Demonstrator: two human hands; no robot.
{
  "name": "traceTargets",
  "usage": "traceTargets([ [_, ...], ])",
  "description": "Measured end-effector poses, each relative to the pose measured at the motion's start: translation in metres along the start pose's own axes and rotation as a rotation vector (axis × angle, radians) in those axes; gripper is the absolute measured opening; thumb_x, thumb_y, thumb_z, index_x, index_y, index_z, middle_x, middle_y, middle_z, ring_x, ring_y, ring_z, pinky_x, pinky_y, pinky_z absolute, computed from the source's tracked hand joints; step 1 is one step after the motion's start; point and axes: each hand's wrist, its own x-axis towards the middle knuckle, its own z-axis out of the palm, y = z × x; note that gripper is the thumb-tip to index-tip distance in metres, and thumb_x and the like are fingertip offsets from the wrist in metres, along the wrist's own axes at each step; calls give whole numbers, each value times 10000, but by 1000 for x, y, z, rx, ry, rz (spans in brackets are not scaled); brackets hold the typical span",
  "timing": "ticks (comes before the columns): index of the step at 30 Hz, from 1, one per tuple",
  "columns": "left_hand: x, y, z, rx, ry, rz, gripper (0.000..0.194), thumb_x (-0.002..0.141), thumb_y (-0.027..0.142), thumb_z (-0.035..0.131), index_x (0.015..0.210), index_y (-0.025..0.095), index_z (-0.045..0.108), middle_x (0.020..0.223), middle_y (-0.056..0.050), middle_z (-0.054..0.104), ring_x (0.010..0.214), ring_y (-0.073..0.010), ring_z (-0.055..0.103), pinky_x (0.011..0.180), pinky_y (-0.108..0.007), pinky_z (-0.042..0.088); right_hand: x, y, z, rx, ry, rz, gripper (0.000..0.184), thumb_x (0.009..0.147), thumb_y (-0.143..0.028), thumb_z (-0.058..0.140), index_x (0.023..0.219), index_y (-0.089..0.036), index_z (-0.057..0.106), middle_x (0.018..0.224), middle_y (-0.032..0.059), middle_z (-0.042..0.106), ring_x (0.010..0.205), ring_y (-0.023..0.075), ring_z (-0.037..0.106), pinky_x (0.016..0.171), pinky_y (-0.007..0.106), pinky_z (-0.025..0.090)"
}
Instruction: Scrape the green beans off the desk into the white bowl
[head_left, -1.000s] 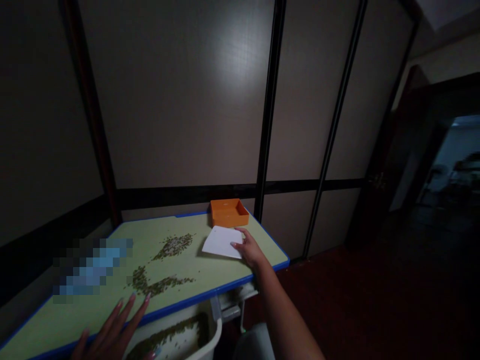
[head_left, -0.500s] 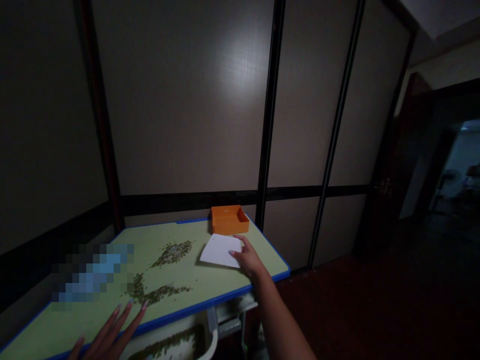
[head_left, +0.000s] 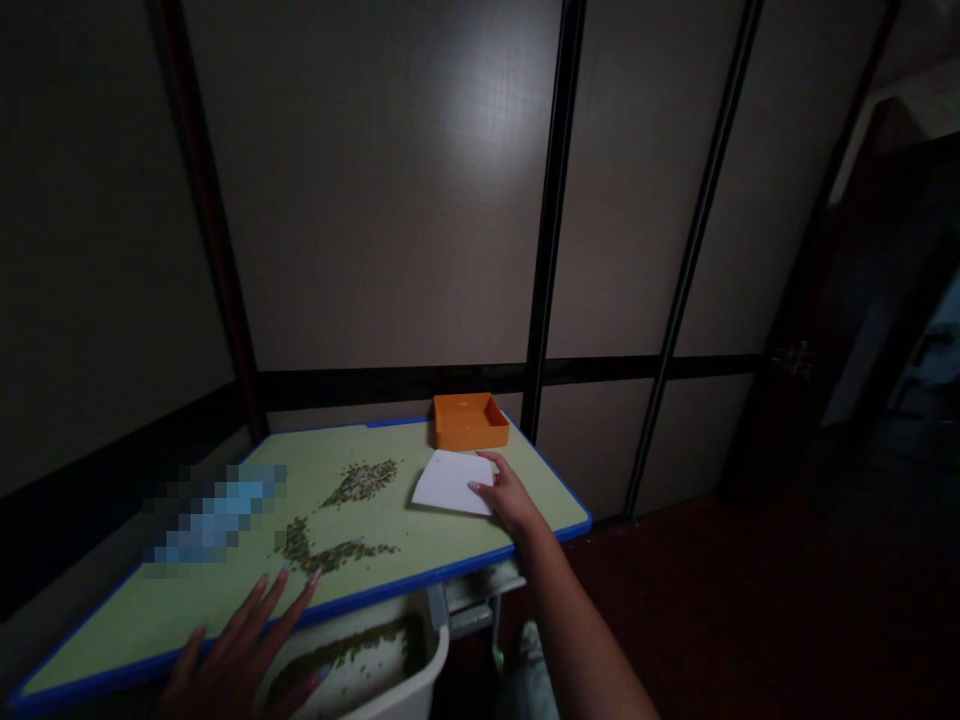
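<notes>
My right hand [head_left: 508, 494] grips the right edge of a white sheet of paper or card [head_left: 452, 483], held tilted over the table's right half. My left hand [head_left: 244, 645] is at the table's front edge with fingers spread, holding nothing. Just beyond its fingertips lies a curved heap of small brownish-green grains or seeds [head_left: 330, 556]. A second scattered pile of grains [head_left: 365, 480], mixed with paler bits, lies farther back, left of the sheet.
An orange open box [head_left: 470, 425] stands at the back right of the pale green, blue-edged table [head_left: 442, 545]. Below the front edge is a white bin [head_left: 420, 680] with similar grains inside. A blurred-out blue item [head_left: 225, 515] lies left. Panelled doors [head_left: 405, 200] rise behind.
The camera view has tilted down and turned slightly left, so more of the white bin shows. My hands keep nearly the same pose, the right still gripping the white sheet.
</notes>
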Motion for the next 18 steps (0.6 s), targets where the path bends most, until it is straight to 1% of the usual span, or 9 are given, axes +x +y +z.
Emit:
traceTargets([
  [2,0,6,-12,-8,-26,4,616,871,518,480,1433,268,522,1555,-156,408,1446,-411,349,1123,-720,234,-2,-1,-1,-1,0,6,750,496,-240,841,1163,-235,498,751,-27,699,605,158,632,517,239,467],
  [5,-1,10,-21,-25,-72,-5,640,876,529,485,1464,277,475,1572,-151,385,1468,-401,309,1123,-720,236,-5,-2,-2,2,-5,15,756,499,-249,849,1168,-239,498,765,-25,703,610,156,635,524,241,470],
  [7,-2,12,-24,-42,-92,-5,689,859,554,517,1484,273,444,1585,-162,362,1474,-413,290,1122,-729,224,-6,-1,-4,3,-4,14,762,494,-256,861,1167,-246,504,792,-25,706,624,153,640,546,248,486],
  [9,-3,13,-26,-56,-105,1,722,854,578,518,1502,278,409,1605,-155,321,1488,-405,263,1131,-718,218,-6,0,-5,-3,-6,10,770,505,-258,865,1186,-247,506,796,-25,706,630,153,641,543,243,481],
  [14,-3,16,-32,-57,-135,0,759,836,622,534,1501,276,409,1602,-167,326,1484,-413,271,1122,-725,223,-6,1,-7,-18,-13,6,757,521,-257,862,1194,-235,516,787,-19,711,626,157,647,546,252,494],
  [18,-2,17,-33,-14,-157,5,795,841,625,529,1522,248,368,1619,-175,279,1500,-406,236,1133,-710,201,-7,0,-7,-8,5,0,751,514,-220,850,1193,-231,528,739,-33,698,611,160,643,521,237,476],
])
